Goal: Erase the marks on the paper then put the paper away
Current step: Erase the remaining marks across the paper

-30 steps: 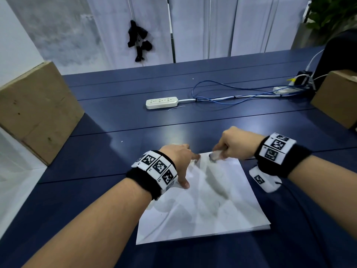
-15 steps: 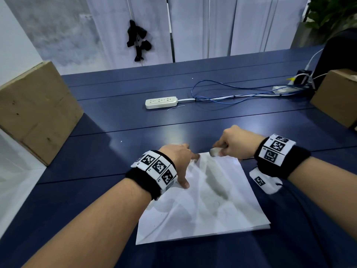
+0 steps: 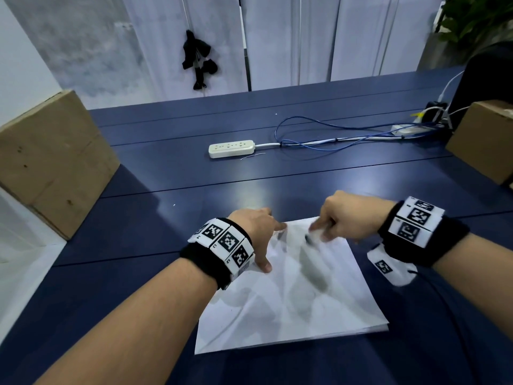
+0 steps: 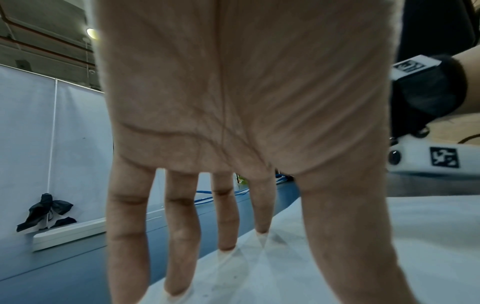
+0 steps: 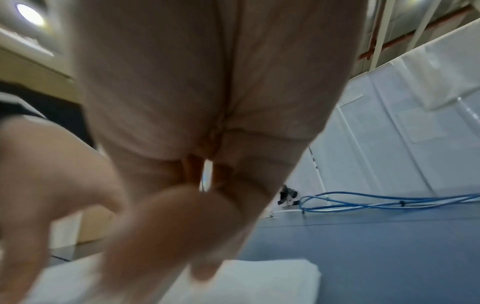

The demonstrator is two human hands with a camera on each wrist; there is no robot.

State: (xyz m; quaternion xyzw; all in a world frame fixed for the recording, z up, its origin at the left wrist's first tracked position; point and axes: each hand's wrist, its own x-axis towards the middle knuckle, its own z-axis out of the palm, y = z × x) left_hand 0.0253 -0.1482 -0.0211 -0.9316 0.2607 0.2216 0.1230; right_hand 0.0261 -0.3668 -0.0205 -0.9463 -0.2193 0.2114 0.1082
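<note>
A white paper (image 3: 291, 295) lies flat on the dark blue table (image 3: 138, 273), close to the person, and grey smudges run down its middle. The left hand (image 3: 256, 232) rests on the paper's far left corner. The head view shows only the back of this hand, but the left wrist view shows its fingers (image 4: 182, 236) straight and spread, with the tips pressing the sheet down; it holds nothing. The right hand (image 3: 347, 215) is at the paper's far edge with its fingers curled around a small pale eraser (image 3: 315, 233), which looks blurry in the head view. The right wrist view is blurry too: it shows the curled fingers (image 5: 187, 226) above the paper but hides the eraser, so only the head view shows what is held. Both wrists wear black bands with black and white square tags. Farther back a white power strip (image 3: 231, 148) lies on the table, with blue cables (image 3: 333, 134) looping off to the right. A cardboard box (image 3: 52, 159) stands at the left edge, and another box (image 3: 483, 140) at the right. At the back hang white curtains (image 3: 291, 37) with something black (image 3: 198, 61) dangling in front
</note>
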